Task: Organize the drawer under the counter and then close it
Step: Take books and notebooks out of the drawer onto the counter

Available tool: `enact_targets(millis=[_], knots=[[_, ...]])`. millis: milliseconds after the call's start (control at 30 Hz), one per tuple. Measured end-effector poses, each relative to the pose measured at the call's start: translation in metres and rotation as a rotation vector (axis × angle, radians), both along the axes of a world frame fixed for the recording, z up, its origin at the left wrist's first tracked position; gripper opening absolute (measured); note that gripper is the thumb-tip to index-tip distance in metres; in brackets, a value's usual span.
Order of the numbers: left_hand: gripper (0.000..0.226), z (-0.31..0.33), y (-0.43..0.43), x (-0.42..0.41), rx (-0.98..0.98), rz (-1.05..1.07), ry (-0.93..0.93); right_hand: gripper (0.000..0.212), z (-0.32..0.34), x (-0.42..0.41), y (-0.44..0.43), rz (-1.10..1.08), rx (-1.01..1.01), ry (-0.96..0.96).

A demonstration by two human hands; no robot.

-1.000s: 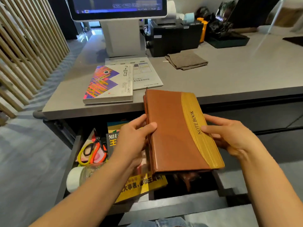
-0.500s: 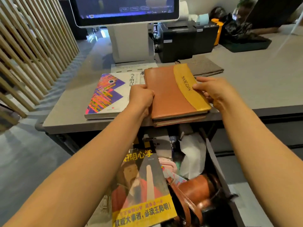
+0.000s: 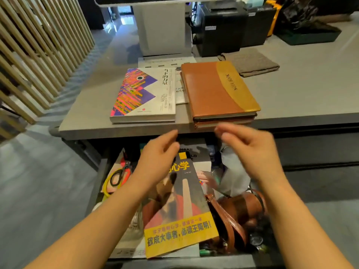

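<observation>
- Left hand (image 3: pixel 159 158) and right hand (image 3: pixel 252 152) hovered over the drawer (image 3: pixel 97 183), fingers loose, holding nothing.
- Yellow-banded book (image 3: pixel 180 214) was judged stiff, fairly light; grip along both long edges.

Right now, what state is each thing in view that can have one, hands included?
drawer: pulled open, cluttered.
brown notebook: closed, flat on the counter, stacked on a second notebook.
colourful book: closed, flat on the counter beside it.
yellow-banded book: closed, lying on top of the drawer's clutter.
cloth: folded, on the counter.
left hand: open, holds nothing.
right hand: open, holds nothing.
</observation>
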State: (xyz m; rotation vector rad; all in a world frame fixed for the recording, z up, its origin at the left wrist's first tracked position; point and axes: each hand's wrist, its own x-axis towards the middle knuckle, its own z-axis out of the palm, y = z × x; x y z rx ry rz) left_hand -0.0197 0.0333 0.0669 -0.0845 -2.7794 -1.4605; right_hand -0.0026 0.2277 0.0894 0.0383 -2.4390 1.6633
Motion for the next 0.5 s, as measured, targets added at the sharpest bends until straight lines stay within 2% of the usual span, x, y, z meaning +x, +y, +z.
enact_targets(millis=[100, 167, 233, 367, 500], knots=[[0.043, -0.026, -0.016, 0.023, -0.206, -0.033, -0.175, 0.033, -0.028, 0.010, -0.022, 0.178, 0.231, -0.427], [0.039, -0.037, -0.023, 0.035, -0.296, -0.004, -0.203, 0.040, -0.048, 0.012, -0.034, 0.200, 0.330, -0.611], [0.029, -0.046, -0.030, 0.043, -0.318, 0.033, -0.199, 0.035, -0.061, 0.016, -0.041, 0.225, 0.398, -0.670], [0.029, -0.052, -0.039, 0.051, -0.233, 0.141, -0.293, 0.025, -0.068, 0.010, -0.046, 0.232, 0.447, -0.703], [0.041, -0.049, -0.045, 0.047, -0.257, 0.123, -0.399, 0.038, -0.073, 0.002, -0.053, 0.308, 0.580, -0.777]])
